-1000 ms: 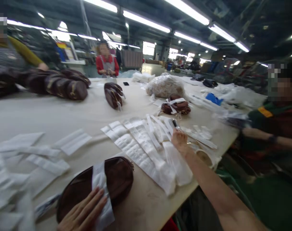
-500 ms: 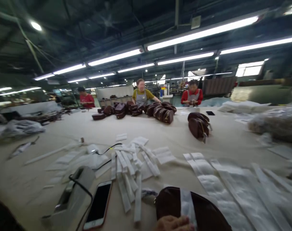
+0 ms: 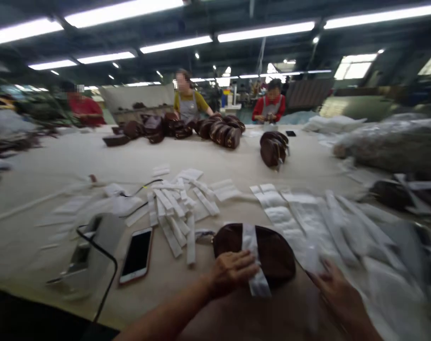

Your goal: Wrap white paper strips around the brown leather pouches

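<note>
A dark brown zip pouch [image 3: 277, 253] lies in front of me, with a white strip [image 3: 250, 237] wrapped across its middle. My left hand [image 3: 233, 272] rests on the pouch's left part, its fingers lying flat over the strip. To the right of the pouch, my right hand [image 3: 339, 291] has its thumb and fingers closed on another pale strip [image 3: 312, 260], smeared by motion. A thin dark strap runs from the pouch's right end toward that hand. A small wrapped tag sticks out at the pouch's left end.
Cut white strips [image 3: 172, 213] lie in a heap beyond the pouch. At left are a phone [image 3: 136, 255] and a grey tape dispenser [image 3: 94, 251] with a black cord. More brown pouches [image 3: 218, 130], wrapped bundles [image 3: 385, 142] and several co-workers are farther back.
My view has tilted down and shifted, bringing both hands and the whole pouch into sight. The right hand now shows with a pale strip; the left remains on the pouch.
</note>
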Tool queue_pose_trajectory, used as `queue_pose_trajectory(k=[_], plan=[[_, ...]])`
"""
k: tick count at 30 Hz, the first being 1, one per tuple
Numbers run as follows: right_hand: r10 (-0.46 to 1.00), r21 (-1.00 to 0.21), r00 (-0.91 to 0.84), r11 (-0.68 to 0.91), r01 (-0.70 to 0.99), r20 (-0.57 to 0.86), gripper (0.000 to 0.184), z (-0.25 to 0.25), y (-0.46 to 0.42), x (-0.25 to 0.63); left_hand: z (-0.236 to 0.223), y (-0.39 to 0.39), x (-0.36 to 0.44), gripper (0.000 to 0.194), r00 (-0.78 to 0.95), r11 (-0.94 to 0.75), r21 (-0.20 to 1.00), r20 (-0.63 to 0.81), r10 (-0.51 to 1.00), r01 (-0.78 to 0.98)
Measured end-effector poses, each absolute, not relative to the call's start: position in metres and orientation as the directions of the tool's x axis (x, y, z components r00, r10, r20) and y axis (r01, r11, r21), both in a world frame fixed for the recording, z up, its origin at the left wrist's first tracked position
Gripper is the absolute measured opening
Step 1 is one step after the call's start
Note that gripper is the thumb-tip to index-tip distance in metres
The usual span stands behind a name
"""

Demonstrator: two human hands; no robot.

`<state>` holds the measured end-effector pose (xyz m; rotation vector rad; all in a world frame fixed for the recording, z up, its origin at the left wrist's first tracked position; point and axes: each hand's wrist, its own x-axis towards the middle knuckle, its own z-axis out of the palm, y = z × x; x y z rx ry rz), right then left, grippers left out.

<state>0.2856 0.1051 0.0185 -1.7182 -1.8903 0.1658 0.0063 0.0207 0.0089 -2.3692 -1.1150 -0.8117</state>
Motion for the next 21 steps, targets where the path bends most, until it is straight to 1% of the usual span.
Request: queue_pose_trajectory(k=[1,2,3,4,5,6,7,8,10,14,18,21], plan=[[0.937,-0.424,-0.011,0.169,0.89,0.35,0.039,0.02,0.095,0.288,0.01,0.021,0.006,0.027,0.498,-0.626,-0.05,0.657,0.566,0.778],[0.913,-0.397,-0.048,0.224,0.89,0.406,0.04,0.023,0.086,0.287,0.01,0.022,0.004,0.027,0.493,-0.652,-0.003,0.656,0.571,0.758],[0.869,-0.365,-0.132,0.332,0.87,0.477,0.04,0.028,0.078,0.283,0.01,0.024,0.003,0.027,0.49,-0.667,0.034,0.65,0.581,0.745],[0.8,-0.321,-0.254,0.479,0.817,0.544,0.039,0.034,0.072,0.276,0.01,0.025,0.002,0.027,0.498,-0.672,0.036,0.642,0.583,0.74],[0.704,-0.277,-0.383,0.631,0.725,0.598,0.038,0.04,0.067,0.267,0.01,0.025,0.002,0.027,0.503,-0.676,0.039,0.636,0.585,0.736],[0.613,-0.229,-0.53,0.752,0.618,0.586,0.039,0.046,0.063,0.258,0.011,0.025,0.001,0.028,0.507,-0.676,0.035,0.632,0.586,0.737],[0.536,-0.2,-0.629,0.827,0.526,0.563,0.04,0.049,0.061,0.248,0.013,0.025,0.001,0.028,0.512,-0.675,0.027,0.629,0.584,0.737],[0.485,-0.185,-0.692,0.866,0.465,0.535,0.041,0.05,0.059,0.24,0.015,0.024,0.0,0.028,0.516,-0.675,0.021,0.628,0.583,0.737],[0.441,-0.152,-0.723,0.89,0.431,0.532,0.038,0.044,0.06,0.228,0.018,0.023,0.0,0.029,0.519,-0.674,0.009,0.63,0.578,0.738],[0.364,-0.055,-0.682,0.901,0.43,0.634,0.033,0.008,0.065,0.218,0.014,0.021,0.001,0.028,0.552,-0.685,-0.045,0.632,0.544,0.727],[0.318,-0.02,-0.633,0.902,0.431,0.705,0.03,-0.015,0.064,0.216,0.001,0.017,0.002,0.031,0.593,-0.688,-0.127,0.633,0.498,0.714],[0.313,-0.003,-0.624,0.895,0.445,0.716,0.028,-0.017,0.062,0.215,-0.003,0.015,0.002,0.033,0.602,-0.689,-0.142,0.628,0.493,0.711]])
